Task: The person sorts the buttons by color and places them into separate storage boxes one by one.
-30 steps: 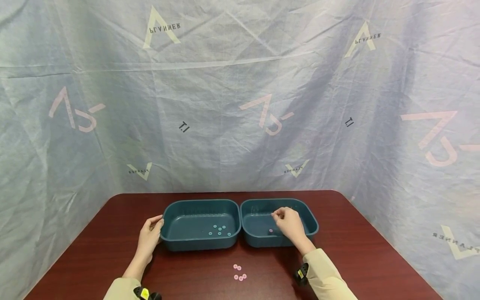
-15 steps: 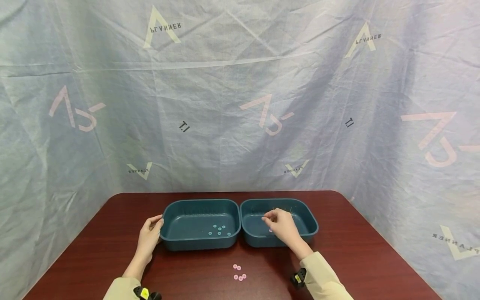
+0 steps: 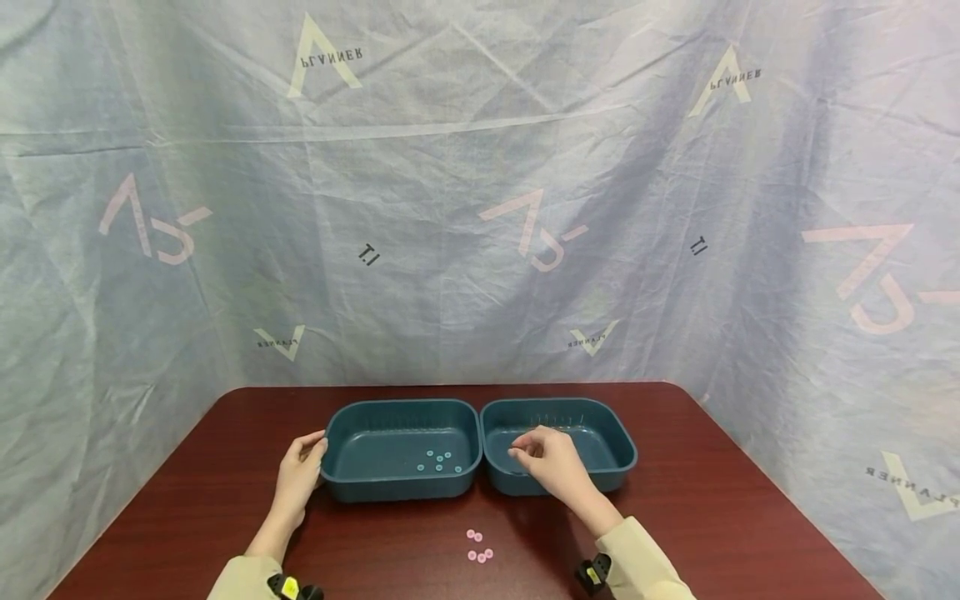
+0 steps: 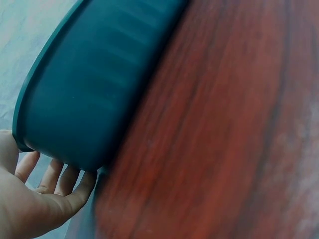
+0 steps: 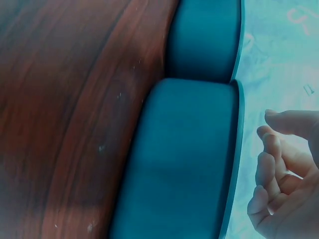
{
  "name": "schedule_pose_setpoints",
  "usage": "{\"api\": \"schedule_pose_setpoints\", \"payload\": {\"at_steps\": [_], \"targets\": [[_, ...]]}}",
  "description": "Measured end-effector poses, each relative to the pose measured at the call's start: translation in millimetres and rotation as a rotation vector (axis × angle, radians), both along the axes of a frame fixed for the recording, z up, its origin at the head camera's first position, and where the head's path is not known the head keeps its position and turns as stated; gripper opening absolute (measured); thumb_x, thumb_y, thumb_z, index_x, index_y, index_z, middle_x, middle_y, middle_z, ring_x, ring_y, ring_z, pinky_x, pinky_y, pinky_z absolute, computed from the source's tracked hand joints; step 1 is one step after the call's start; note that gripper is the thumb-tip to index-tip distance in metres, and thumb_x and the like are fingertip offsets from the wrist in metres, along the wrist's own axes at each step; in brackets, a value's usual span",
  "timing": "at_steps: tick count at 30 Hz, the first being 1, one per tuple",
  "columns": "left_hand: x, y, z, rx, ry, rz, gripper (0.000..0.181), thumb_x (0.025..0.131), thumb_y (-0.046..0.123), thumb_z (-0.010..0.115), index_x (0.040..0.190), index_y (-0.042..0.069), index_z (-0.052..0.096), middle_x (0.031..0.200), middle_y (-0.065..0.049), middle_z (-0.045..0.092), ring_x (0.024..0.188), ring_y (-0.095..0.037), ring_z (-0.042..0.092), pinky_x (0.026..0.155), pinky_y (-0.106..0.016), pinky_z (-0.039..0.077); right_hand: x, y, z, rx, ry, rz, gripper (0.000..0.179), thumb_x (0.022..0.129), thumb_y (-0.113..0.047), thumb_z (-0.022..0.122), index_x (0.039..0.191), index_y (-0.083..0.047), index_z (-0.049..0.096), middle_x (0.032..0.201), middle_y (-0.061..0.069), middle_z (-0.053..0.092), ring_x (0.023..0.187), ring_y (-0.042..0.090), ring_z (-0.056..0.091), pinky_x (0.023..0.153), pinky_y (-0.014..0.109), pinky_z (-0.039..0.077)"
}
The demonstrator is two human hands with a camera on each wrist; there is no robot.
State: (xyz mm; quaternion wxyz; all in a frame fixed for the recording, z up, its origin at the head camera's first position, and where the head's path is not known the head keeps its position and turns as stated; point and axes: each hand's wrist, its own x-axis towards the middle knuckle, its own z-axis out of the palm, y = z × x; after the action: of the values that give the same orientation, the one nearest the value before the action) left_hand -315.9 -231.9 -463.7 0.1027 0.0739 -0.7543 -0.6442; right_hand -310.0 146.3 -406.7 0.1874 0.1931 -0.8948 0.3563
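Note:
My left hand [image 3: 298, 475] touches the left end of a teal plastic bin [image 3: 397, 490], its slightly bent fingers spread against the outer wall and thumb by the rim in the left wrist view. Several small light-blue buttons [image 3: 439, 458] lie in this bin. Over the second teal bin [image 3: 517, 484] hovers my right hand [image 3: 558, 467], with thumb and index finger near each other and the rest loosely bent. The right wrist view shows a small gap between those two fingertips and nothing held. Several pink buttons [image 3: 482, 557] lie on the table before the bins.
Both bins stand side by side, touching, on a dark red wooden table [image 3: 390, 554]. A pale printed cloth [image 3: 442, 208] hangs behind the table and along its sides. Each wrist carries a black camera.
My right hand has moved left and nearer across the right bin; the pink button that showed there is now out of sight near the hand. The left hand stays put.

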Motion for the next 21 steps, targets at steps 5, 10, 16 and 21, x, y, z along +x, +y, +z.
{"api": "schedule_pose_setpoints", "payload": {"at_steps": [5,10,16,21], "targets": [[-0.1,0.5,-1.7,0.002,-0.006,-0.009,0.054,0.1,0.041,0.038,0.141,0.006,0.034,0.136,-0.019,0.041,0.087,0.008,0.051,0.073,-0.018,0.048,6.4,-2.8,-2.1,0.004,-0.025,0.049,0.008,0.081,-0.015,0.074,0.087,-0.01,0.073,0.066,-0.008,0.053,0.058,0.003,0.046,0.053,0.02,0.042],[0.3,1.4,-2.5,-0.004,-0.009,-0.009,0.054,0.1,0.042,0.038,0.141,0.006,0.034,0.136,-0.019,0.04,0.088,0.008,0.051,0.073,-0.019,0.048,13.0,-6.9,-1.6,0.014,-0.047,0.102,0.011,0.082,-0.018,0.073,0.089,-0.009,0.073,0.066,-0.008,0.052,0.056,0.003,0.045,0.051,0.02,0.041],[0.3,0.9,-1.6,0.001,-0.01,0.0,0.054,0.1,0.041,0.038,0.14,0.006,0.035,0.136,-0.019,0.04,0.087,0.008,0.051,0.073,-0.02,0.048,20.0,-13.8,-0.4,0.005,-0.065,0.165,0.009,0.082,-0.02,0.073,0.089,-0.014,0.073,0.067,-0.008,0.052,0.056,0.003,0.046,0.051,0.02,0.042],[-0.6,-0.9,-0.5,0.0,-0.008,-0.001,0.054,0.1,0.042,0.038,0.141,0.007,0.034,0.137,-0.019,0.04,0.088,0.008,0.051,0.073,-0.019,0.048,21.2,-17.5,-4.3,0.019,-0.066,0.198,0.01,0.082,-0.02,0.073,0.09,-0.013,0.074,0.068,-0.009,0.051,0.056,0.001,0.045,0.052,0.02,0.042]]}}
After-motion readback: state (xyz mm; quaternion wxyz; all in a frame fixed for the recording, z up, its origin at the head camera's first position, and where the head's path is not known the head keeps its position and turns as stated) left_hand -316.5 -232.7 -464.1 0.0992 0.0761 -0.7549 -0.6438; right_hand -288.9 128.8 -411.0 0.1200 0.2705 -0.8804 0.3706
